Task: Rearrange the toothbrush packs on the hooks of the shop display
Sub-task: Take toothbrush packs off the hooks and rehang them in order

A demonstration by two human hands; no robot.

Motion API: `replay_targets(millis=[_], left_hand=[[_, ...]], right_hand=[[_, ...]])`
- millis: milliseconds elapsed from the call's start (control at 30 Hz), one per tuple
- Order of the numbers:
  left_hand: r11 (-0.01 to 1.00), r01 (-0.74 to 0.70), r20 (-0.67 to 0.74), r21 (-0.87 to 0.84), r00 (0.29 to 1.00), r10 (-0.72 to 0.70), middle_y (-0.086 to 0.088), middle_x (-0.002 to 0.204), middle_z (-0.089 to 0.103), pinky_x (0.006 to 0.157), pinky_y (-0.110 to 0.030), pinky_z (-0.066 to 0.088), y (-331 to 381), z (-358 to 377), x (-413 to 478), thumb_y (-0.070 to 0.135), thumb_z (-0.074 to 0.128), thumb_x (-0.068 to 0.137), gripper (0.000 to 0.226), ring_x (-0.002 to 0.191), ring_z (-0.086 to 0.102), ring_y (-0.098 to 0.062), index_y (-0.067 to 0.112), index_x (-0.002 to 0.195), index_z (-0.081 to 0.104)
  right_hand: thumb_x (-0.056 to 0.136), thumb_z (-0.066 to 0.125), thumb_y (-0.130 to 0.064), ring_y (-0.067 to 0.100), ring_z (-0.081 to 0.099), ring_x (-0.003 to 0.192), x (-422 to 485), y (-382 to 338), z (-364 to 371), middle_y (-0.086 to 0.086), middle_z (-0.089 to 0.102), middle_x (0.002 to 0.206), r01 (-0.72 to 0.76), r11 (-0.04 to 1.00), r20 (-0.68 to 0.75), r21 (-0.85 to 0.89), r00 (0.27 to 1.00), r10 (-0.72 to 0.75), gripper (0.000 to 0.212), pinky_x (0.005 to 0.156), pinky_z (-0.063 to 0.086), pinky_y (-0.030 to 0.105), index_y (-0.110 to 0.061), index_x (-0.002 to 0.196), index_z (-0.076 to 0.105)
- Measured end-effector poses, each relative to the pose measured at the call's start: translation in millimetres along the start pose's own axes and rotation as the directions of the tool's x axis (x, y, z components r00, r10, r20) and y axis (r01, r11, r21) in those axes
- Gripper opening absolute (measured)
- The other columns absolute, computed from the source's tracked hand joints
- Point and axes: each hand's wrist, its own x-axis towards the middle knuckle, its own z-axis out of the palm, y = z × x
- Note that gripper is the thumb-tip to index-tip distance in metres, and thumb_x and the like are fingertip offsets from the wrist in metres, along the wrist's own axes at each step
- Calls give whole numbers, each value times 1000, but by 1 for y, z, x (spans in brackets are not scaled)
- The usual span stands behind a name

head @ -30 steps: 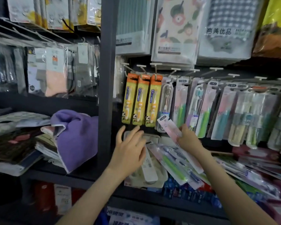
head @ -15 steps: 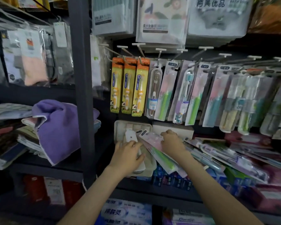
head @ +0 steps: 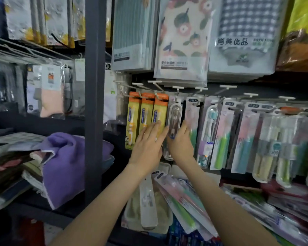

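Toothbrush packs hang in a row from white hooks (head: 178,88). At the left of the row are three orange packs (head: 147,110), then a clear toothbrush pack (head: 175,116), then several pastel packs (head: 222,134). My left hand (head: 148,148) lies flat with straight fingers on the lower part of the orange packs, fingertips at the clear pack's left edge. My right hand (head: 181,144) is against the clear pack's right side, partly behind it with its thumb hidden. Loose toothbrush packs (head: 183,201) lie heaped on the shelf below.
A dark upright post (head: 95,86) stands left of the row, with a purple towel (head: 66,162) and folded cloths beyond it. Packaged towels (head: 183,41) hang above the hooks. A white case (head: 148,203) lies in a pale tray under my forearms.
Both hands have risen from the heap on the lower shelf to the hanging row. The right hand no longer holds the pink pack. The camera has tilted up.
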Motion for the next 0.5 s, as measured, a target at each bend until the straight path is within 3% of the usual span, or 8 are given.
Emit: replay_targets(millis=[67, 233, 333, 500], left_hand=[[999, 38, 27, 18, 999, -39, -17, 148, 36, 113, -44, 22, -1, 3, 4, 8, 68, 75, 72, 136, 36, -32, 15, 141, 41], [996, 91, 148, 22, 984, -94, -11, 158, 14, 117, -39, 4, -4, 10, 3, 12, 53, 89, 68, 145, 13, -28, 20, 150, 23], [993, 114, 222, 5, 968, -112, -7, 160, 1, 117, -37, -1, -6, 14, 2, 18, 49, 93, 70, 147, 1, -24, 23, 151, 12], [991, 131, 235, -24, 964, -122, -6, 160, -3, 117, -35, -2, -5, 13, 0, 22, 49, 93, 71, 147, -3, -22, 25, 152, 8]], right_hand=[[93, 53, -32, 36, 58, 103, 8, -3, 3, 19, 40, 138, -68, 998, 32, -14, 997, 68, 72, 70, 50, 41, -10, 145, 9], [94, 51, -26, 37, 57, 100, 18, -5, -3, 20, 48, 125, -77, 995, 71, -63, 994, 81, 40, 71, 50, 42, -6, 123, 32], [90, 55, -23, 35, 56, 96, 20, -3, -8, 18, 47, 123, -97, 995, 103, 11, 990, 95, 39, 67, 43, 36, -7, 118, 33], [87, 58, -17, 24, 56, 78, 18, -4, -14, 9, 56, 92, -109, 970, 114, 216, 990, 86, 39, 56, 42, 27, -4, 112, 32]])
